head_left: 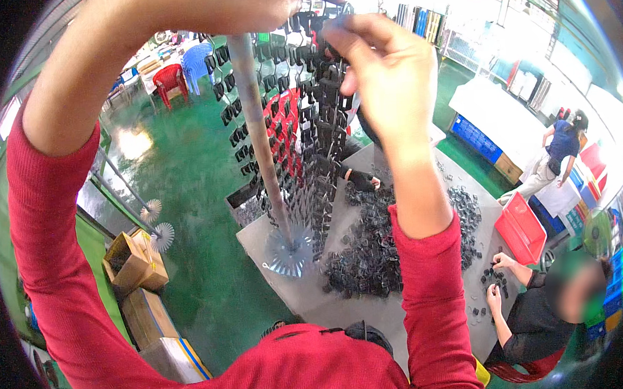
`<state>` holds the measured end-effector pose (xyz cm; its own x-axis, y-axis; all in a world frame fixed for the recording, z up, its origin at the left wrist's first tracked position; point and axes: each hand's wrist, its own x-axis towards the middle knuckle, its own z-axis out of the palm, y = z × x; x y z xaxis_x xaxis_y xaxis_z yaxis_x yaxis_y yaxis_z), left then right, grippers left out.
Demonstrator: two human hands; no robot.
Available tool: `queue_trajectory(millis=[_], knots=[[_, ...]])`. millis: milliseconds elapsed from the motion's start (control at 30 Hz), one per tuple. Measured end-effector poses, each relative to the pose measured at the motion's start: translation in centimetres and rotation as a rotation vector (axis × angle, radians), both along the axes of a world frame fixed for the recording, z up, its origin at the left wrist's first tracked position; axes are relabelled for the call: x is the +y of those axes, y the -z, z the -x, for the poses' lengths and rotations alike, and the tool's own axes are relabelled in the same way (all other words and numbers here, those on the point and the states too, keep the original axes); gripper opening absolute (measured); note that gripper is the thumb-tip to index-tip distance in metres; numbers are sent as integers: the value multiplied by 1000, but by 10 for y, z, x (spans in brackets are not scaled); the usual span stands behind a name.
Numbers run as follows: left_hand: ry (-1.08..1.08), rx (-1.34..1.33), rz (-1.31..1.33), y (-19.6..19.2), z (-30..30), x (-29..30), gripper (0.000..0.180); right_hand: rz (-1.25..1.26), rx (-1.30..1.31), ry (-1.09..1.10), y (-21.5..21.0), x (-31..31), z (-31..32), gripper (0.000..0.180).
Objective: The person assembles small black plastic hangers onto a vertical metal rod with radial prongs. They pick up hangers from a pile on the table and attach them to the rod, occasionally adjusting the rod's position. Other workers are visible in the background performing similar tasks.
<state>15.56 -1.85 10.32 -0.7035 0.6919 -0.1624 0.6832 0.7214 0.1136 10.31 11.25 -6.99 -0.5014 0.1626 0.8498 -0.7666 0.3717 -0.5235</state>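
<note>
Both my arms reach up to a hanging rack of small black parts (332,110), strung in rows on thin wire hooks beside a grey metal pole (256,120). My left hand (248,8) is at the top edge, above the pole's upper end; its fingers are mostly cut off. To its right, my right hand (389,73) is closed, fingers bent against the upper rack. Something dark shows at its fingertips, too blurred to name. Below, a heap of loose black parts (363,262) covers much of a grey table (422,336).
A slotted metal disc (290,254) sits at the pole's foot. At right, a co-worker (539,310) handles black parts beside a red bin (521,228). Another person's hand (363,180) reaches in behind the rack. Cardboard boxes (148,316) stand on the left floor.
</note>
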Motion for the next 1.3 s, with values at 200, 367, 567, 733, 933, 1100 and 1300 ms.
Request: queue_trajectory(millis=[200, 367, 567, 733, 933, 1100, 1300], knots=[[441, 677, -36, 47, 36, -24, 35, 229, -196, -354, 13, 53, 3, 18], [471, 834, -96, 53, 38, -49, 34, 103, -247, 102, 24, 135, 9, 20], [546, 803, -143, 51, 29, -49, 38, -366, -612, 720, 72, 246, 25, 34], [433, 765, -29, 49, 39, -40, 35, -250, -249, 430, 39, 130, 9, 33], [376, 678, 48, 43, 17, -25, 25, -275, 183, 325, 9, 12, 3, 22], [359, 740, 11, 50, 33, -18, 25, -166, 188, 264, 5, 5, 19, 12], [383, 737, 6, 41, 46, -29, 31, 140, -119, -349, 9, 31, 8, 18]])
